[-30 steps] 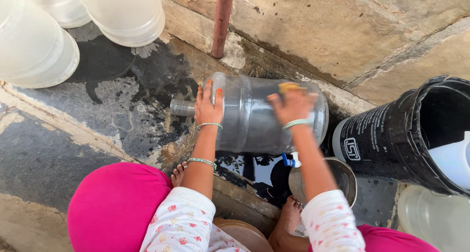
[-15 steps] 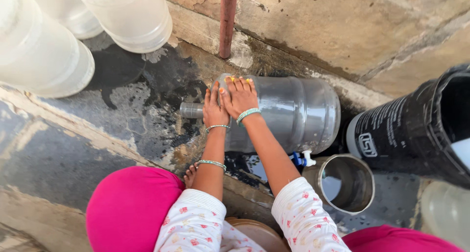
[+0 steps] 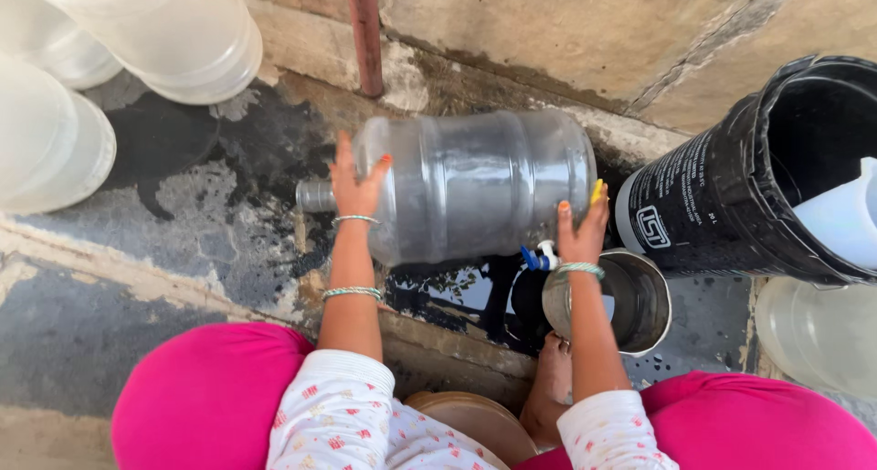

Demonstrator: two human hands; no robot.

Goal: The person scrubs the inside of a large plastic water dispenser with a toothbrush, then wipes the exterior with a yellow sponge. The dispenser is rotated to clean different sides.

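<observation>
A large clear plastic water jug (image 3: 475, 182) lies on its side above the wet floor, its neck pointing left. My left hand (image 3: 354, 182) grips the jug's shoulder near the neck. My right hand (image 3: 581, 231) presses against the jug's base end, with a yellow scrubber between the fingers and the jug. Both wrists carry bangles. A small steel pot (image 3: 630, 301) sits just below my right hand.
A black bucket (image 3: 731, 205) stands at the right, with a white container inside. Clear jugs (image 3: 174, 31) stand at the top left, another at the lower right (image 3: 813, 333). A rusty pipe (image 3: 365, 31) runs up the stone wall. My pink-clad knees frame the bottom.
My right hand has slid from the jug's neck end, beside my left hand, to its base end. The view has also shifted.
</observation>
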